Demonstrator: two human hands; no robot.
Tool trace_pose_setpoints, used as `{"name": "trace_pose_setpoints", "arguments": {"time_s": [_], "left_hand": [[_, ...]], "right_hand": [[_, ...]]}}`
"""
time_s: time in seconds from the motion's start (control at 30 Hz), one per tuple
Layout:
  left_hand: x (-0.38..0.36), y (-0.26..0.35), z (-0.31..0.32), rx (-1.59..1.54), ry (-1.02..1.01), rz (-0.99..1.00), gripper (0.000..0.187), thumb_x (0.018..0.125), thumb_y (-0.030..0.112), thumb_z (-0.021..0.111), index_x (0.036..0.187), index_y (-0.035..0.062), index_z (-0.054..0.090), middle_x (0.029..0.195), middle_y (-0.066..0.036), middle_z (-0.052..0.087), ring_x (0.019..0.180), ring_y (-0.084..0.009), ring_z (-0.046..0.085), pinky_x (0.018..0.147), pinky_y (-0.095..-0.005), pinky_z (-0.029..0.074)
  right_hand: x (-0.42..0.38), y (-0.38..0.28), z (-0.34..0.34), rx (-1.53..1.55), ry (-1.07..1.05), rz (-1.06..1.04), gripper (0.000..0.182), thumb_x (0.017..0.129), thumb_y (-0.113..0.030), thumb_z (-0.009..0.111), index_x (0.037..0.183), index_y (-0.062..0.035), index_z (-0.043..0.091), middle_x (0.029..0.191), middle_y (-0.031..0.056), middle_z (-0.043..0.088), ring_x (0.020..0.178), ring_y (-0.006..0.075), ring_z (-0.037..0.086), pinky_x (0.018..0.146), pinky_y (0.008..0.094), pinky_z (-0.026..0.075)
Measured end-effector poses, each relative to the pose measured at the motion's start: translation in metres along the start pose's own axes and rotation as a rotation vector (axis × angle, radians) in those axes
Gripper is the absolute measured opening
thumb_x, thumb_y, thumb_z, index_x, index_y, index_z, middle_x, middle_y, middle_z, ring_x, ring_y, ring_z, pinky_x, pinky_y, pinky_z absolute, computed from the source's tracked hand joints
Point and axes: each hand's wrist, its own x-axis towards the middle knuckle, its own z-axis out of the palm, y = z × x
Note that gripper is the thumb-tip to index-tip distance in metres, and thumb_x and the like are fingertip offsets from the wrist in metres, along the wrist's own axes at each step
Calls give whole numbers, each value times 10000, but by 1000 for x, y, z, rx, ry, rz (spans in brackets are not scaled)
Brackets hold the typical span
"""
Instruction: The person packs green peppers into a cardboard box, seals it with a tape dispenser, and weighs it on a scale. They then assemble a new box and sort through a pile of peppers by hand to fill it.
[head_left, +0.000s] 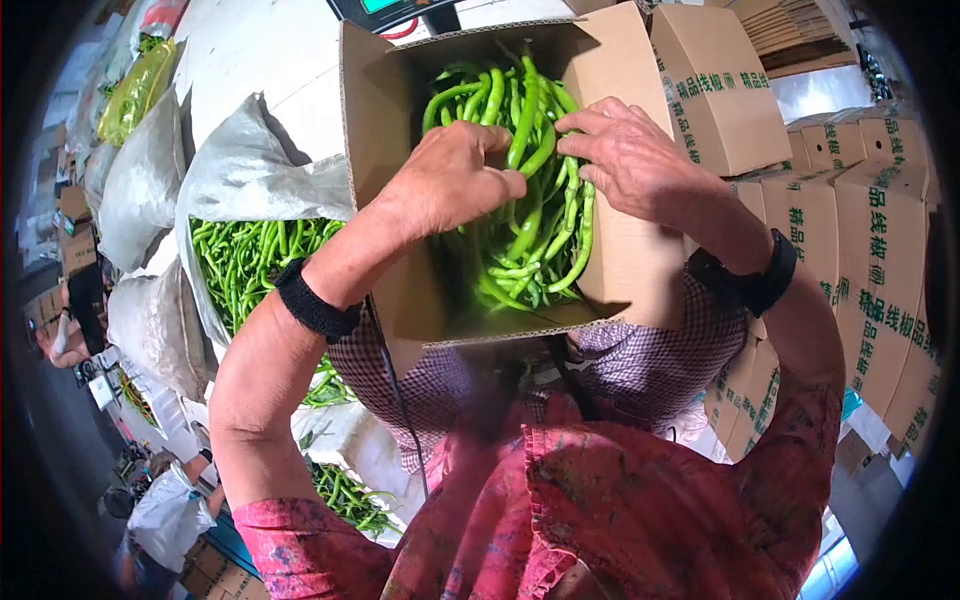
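Observation:
An upright cardboard box (630,265) with raised flaps holds many long green chili peppers (530,225). My left hand (455,175) is inside its left part, fingers curled and thumb bent in, closed around peppers at the top of the pile. From the right side comes my right hand (635,160), its fingers apart and fairly straight, fingertips resting against the peppers. The palms of both hands are turned away from view. Lower in the box, some peppers are blurred.
A large white sack (265,170) gapes at left, full of green peppers (255,260). More sacks (145,190) stand beyond it. Printed cartons (810,220) are stacked at right. Part of a scale (385,12) shows behind the box. Another person (170,510) is at lower left.

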Motion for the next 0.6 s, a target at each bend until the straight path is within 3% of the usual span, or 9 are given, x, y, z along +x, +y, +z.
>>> {"name": "trace_pose_setpoints", "arguments": {"time_s": [0.03, 0.1, 0.13, 0.2, 0.27, 0.4, 0.43, 0.5, 0.6], "left_hand": [[1, -6, 1, -33, 23, 64, 569, 770, 265, 686, 1212, -85, 611, 1045, -284, 679, 1040, -327, 670, 925, -374, 504], [1, -9, 0, -118, 33, 87, 532, 784, 247, 674, 1181, -100, 608, 954, -253, 693, 914, -297, 692, 844, -370, 525], [-3, 0, -9, -137, 58, 73, 496, 796, 237, 664, 1151, -104, 607, 890, -226, 683, 831, -268, 680, 784, -363, 524], [-7, 0, -13, -179, 82, 101, 366, 842, 190, 615, 1069, -96, 595, 746, -143, 632, 646, -193, 614, 640, -343, 500], [-15, -5, -9, -155, 117, 124, 352, 855, 187, 606, 1069, -92, 591, 750, -143, 634, 653, -189, 619, 640, -337, 502], [-31, 9, -14, -199, 275, 169, 291, 912, 143, 547, 1113, -66, 565, 780, -149, 649, 666, -180, 627, 639, -329, 500], [-32, 11, -17, -233, 347, 240, 280, 927, 129, 530, 1134, -56, 561, 779, -149, 651, 679, -182, 634, 643, -331, 499], [-37, 13, -13, -198, 424, 273, 252, 917, 61, 529, 1149, -30, 563, 791, -157, 626, 688, -242, 641, 656, -354, 500], [-50, 12, 5, 394, 486, 523, 311, 832, -34, 572, 1143, -12, 579, 870, -215, 559, 724, -403, 613, 637, -438, 516]], "right_hand": [[2, -1, -6, -5, 3, -5, 299, 813, -110, 625, 1104, -62, 675, 1169, 121, 598, 1139, 312, 499, 950, 416, 419], [2, -10, -17, -2, -281, 109, 346, 830, -80, 631, 1165, 7, 631, 1280, 155, 555, 1162, 343, 482, 998, 452, 402], [3, -11, -16, -25, -306, 110, 368, 837, -79, 634, 1196, 2, 618, 1280, 160, 550, 1144, 349, 482, 990, 450, 404], [-6, -7, -7, -13, -183, 32, 374, 835, -71, 636, 1201, 4, 615, 1270, 161, 553, 1144, 351, 481, 989, 446, 406], [-13, -7, -1, -9, -27, -55, 376, 833, -57, 642, 1202, 10, 615, 1261, 160, 559, 1141, 352, 485, 982, 434, 414], [-14, -18, -3, 72, -130, 42, 390, 828, -66, 650, 1211, 0, 615, 1269, 154, 564, 1144, 344, 493, 984, 413, 421], [-16, -19, 1, 144, -17, -43, 389, 819, -66, 650, 1204, -17, 623, 1227, 143, 578, 1114, 330, 505, 958, 402, 432], [-16, -25, 7, 214, 99, -128, 389, 809, -66, 650, 1196, -33, 631, 1184, 132, 591, 1083, 315, 518, 931, 390, 444], [-9, -45, 23, -61, -158, -90, 223, 772, -60, 640, 994, -40, 637, 955, 101, 581, 958, 274, 541, 837, 388, 443]]}}
